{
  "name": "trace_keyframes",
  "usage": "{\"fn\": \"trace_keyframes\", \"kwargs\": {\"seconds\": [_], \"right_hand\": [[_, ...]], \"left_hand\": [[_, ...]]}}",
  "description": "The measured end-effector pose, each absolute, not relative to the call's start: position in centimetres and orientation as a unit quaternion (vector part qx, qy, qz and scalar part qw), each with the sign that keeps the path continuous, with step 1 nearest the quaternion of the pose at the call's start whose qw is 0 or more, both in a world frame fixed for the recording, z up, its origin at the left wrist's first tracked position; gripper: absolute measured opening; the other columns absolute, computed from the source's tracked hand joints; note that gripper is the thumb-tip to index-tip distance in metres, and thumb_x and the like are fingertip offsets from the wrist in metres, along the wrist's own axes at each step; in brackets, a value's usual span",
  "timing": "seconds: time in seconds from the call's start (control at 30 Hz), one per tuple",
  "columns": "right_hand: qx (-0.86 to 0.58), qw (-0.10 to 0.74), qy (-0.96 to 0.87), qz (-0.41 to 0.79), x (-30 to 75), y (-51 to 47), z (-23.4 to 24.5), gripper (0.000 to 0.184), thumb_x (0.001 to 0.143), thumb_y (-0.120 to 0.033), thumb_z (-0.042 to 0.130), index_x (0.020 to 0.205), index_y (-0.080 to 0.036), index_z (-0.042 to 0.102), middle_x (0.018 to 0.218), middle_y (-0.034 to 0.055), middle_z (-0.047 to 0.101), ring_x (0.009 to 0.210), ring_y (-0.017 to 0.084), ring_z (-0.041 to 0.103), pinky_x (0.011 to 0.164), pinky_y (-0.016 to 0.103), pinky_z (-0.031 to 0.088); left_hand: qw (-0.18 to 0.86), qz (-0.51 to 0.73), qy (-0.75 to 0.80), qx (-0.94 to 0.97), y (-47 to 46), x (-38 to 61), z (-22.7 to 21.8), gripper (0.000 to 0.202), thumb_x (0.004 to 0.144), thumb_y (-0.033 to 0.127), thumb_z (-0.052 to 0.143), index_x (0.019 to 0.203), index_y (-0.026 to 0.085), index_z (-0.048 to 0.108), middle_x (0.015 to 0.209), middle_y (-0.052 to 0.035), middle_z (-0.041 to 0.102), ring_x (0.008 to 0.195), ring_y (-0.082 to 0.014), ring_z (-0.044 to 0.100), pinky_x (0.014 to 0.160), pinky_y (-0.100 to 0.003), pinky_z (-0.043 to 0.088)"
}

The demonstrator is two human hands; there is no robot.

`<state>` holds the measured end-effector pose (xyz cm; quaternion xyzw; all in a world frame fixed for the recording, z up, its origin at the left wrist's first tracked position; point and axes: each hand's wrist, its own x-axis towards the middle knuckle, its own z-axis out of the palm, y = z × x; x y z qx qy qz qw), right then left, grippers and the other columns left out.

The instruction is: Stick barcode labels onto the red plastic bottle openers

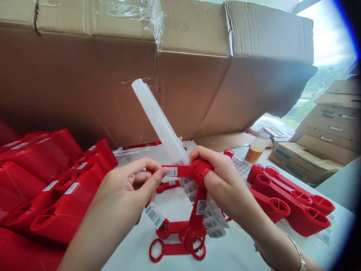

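My right hand [222, 177] grips several flat red ring-ended straps [200, 170], bunched at their rings. My left hand [132, 188] pinches the end of one strap, its thumb against a white barcode label [172, 172] on the strap. Below those fingers another barcode label [154, 215] hangs, seemingly stuck to a fingertip. Under my hands, loose red straps [175, 248] lie crossed on the white table. Sheets of barcode labels [191, 190] lie partly hidden behind the held straps. A roll of whitish film [160, 116] slants up behind them.
Thick stacks of red straps [70, 210] crowd the left side. More banded stacks [293, 203] lie at the right. Large cardboard boxes [113, 82] wall off the back. A jar with orange contents [257, 146] and a smaller carton [301, 162] stand at the back right.
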<state>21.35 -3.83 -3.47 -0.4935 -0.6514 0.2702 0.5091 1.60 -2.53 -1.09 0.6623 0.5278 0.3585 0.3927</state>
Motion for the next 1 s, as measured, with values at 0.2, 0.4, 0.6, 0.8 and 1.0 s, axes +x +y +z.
{"fn": "trace_keyframes", "kwargs": {"seconds": [0.2,0.4,0.6,0.8,1.0], "right_hand": [[-0.500,0.501,-0.658,0.255,21.2,-4.1,-3.5,0.025,0.089,-0.004,0.043,0.077,-0.022,0.055,0.070,-0.0060,0.059,0.060,0.010,0.050,0.047,0.019,0.038],[-0.523,0.495,-0.666,0.194,21.4,-3.7,-4.0,0.023,0.088,-0.004,0.044,0.078,-0.023,0.053,0.067,-0.0071,0.058,0.060,0.010,0.049,0.049,0.021,0.036],[-0.519,0.511,-0.647,0.226,21.5,-2.8,-4.2,0.023,0.093,-0.008,0.042,0.076,-0.022,0.050,0.066,-0.0070,0.056,0.060,0.010,0.047,0.048,0.020,0.036],[-0.497,0.541,-0.621,0.272,20.8,-2.8,-4.6,0.022,0.098,-0.014,0.046,0.078,-0.023,0.051,0.065,-0.0069,0.055,0.058,0.009,0.046,0.047,0.019,0.036],[-0.468,0.559,-0.620,0.291,20.4,-3.1,-4.8,0.020,0.096,-0.012,0.050,0.078,-0.022,0.051,0.066,-0.0072,0.053,0.056,0.009,0.046,0.046,0.018,0.035]], "left_hand": [[0.361,0.348,0.549,0.669,-2.5,1.7,-1.2,0.036,0.086,0.060,0.066,0.079,0.025,0.068,0.045,0.0088,0.037,0.039,-0.0070,0.027,0.037,-0.016,0.020],[0.281,0.319,0.590,0.687,-0.8,2.2,-2.2,0.047,0.086,0.069,0.062,0.077,0.023,0.059,0.059,0.0038,0.059,0.049,-0.0120,0.047,0.044,-0.022,0.030],[0.096,0.217,0.681,0.693,0.5,2.1,-2.7,0.071,0.083,0.089,0.041,0.102,0.021,0.047,0.077,-0.0071,0.069,0.067,-0.0327,0.066,0.053,-0.036,0.041],[0.022,0.361,0.595,0.718,0.1,3.8,-4.9,0.083,0.096,0.075,0.031,0.146,0.010,0.025,0.154,-0.0293,0.039,0.128,-0.0448,0.058,0.090,-0.055,0.053],[0.098,0.402,0.554,0.723,0.1,4.2,-5.3,0.105,0.082,0.091,0.038,0.144,0.008,0.025,0.146,-0.0325,0.046,0.141,-0.0444,0.045,0.113,-0.069,0.033]]}}
